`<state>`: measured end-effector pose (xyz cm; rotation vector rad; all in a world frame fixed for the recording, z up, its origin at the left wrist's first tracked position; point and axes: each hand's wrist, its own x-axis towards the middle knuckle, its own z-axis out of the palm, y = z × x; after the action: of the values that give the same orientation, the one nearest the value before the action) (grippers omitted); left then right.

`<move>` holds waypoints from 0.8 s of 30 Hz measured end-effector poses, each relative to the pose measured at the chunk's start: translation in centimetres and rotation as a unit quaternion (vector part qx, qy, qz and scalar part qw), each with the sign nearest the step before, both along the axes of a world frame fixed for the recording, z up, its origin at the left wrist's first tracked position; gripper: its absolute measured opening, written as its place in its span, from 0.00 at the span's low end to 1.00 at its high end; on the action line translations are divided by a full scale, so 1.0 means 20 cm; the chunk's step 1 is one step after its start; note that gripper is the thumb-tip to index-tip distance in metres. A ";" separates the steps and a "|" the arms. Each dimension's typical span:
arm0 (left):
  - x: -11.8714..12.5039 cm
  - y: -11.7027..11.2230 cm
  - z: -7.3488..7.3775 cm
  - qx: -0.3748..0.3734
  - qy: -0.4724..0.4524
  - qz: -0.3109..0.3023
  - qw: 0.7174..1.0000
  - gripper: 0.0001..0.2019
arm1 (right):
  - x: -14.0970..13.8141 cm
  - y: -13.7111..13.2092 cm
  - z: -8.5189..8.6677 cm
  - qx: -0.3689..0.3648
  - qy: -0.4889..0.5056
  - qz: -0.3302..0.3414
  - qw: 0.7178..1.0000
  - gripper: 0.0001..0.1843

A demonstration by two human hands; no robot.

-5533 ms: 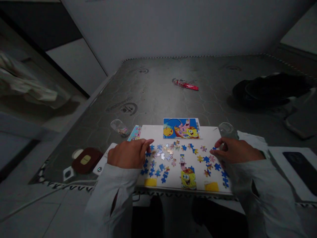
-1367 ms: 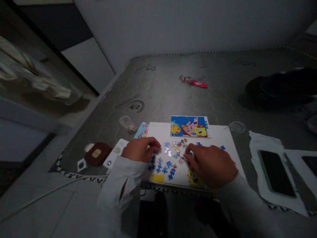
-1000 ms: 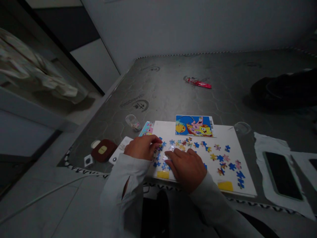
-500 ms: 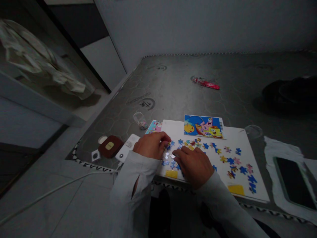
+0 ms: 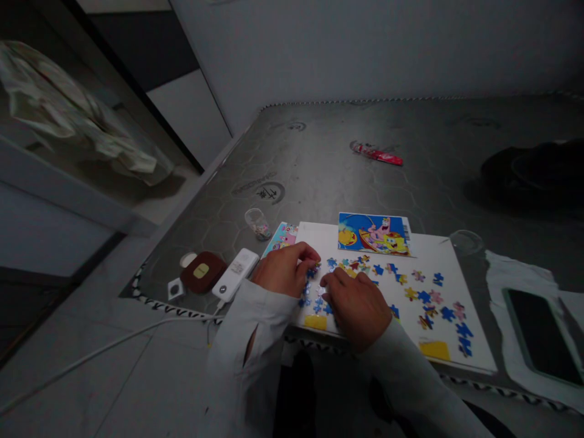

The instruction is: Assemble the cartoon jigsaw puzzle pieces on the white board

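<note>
The left hand (image 5: 285, 269) and the right hand (image 5: 356, 310) are held close together over the near left part of a white board (image 5: 401, 334), whereas they were spread well apart at its two sides in the earliest view. The left fingers (image 5: 306, 255) are curled down at a cluster of blue jigsaw pieces (image 5: 310, 292), and the right fingers (image 5: 331, 281) are bent towards the board just beside that cluster. Neither hand is spread open, but whether a piece is gripped cannot be told, since the fingertips are hidden.

More coloured jigsaw pieces (image 5: 424, 297) are scattered on the board to the right of the hands, with a yellow patch (image 5: 434, 350) near its front edge. Just left of the left hand, a white power bank (image 5: 235, 274) now lies angled, with a brown pouch (image 5: 203, 272) beside it. A picture card (image 5: 374, 234) is laid along the board's far edge, and a small clear cup (image 5: 258, 224) is placed beyond the power bank. On the right, a phone (image 5: 541, 334) is lying on a white cloth (image 5: 502, 286). Farther away, a red wrapper (image 5: 376, 154) is lying on the grey table top (image 5: 319, 188).
</note>
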<state>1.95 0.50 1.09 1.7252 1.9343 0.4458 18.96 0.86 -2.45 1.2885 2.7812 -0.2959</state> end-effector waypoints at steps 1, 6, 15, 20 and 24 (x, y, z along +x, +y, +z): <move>0.00 0.00 0.00 0.002 0.001 0.005 1.000 0.08 | 0.00 0.00 -0.01 0.002 0.000 0.000 1.000 0.11; -0.01 0.00 -0.01 0.004 0.003 0.014 1.000 0.08 | 0.00 -0.01 -0.03 0.011 0.006 0.007 1.000 0.10; 0.00 0.01 -0.01 0.001 0.007 0.014 1.000 0.07 | -0.02 -0.03 0.00 0.008 -0.001 -0.057 0.998 0.12; 0.00 0.01 -0.01 -0.003 0.009 0.009 1.000 0.07 | -0.04 -0.05 0.02 0.005 -0.001 -0.102 0.995 0.14; 0.00 0.01 -0.01 0.000 0.009 0.009 1.000 0.07 | -0.04 -0.05 0.02 -0.002 0.003 -0.110 0.994 0.12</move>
<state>1.92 0.68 0.92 1.7196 1.9631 0.4390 18.24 -0.16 -2.07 1.5970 2.6438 -0.3159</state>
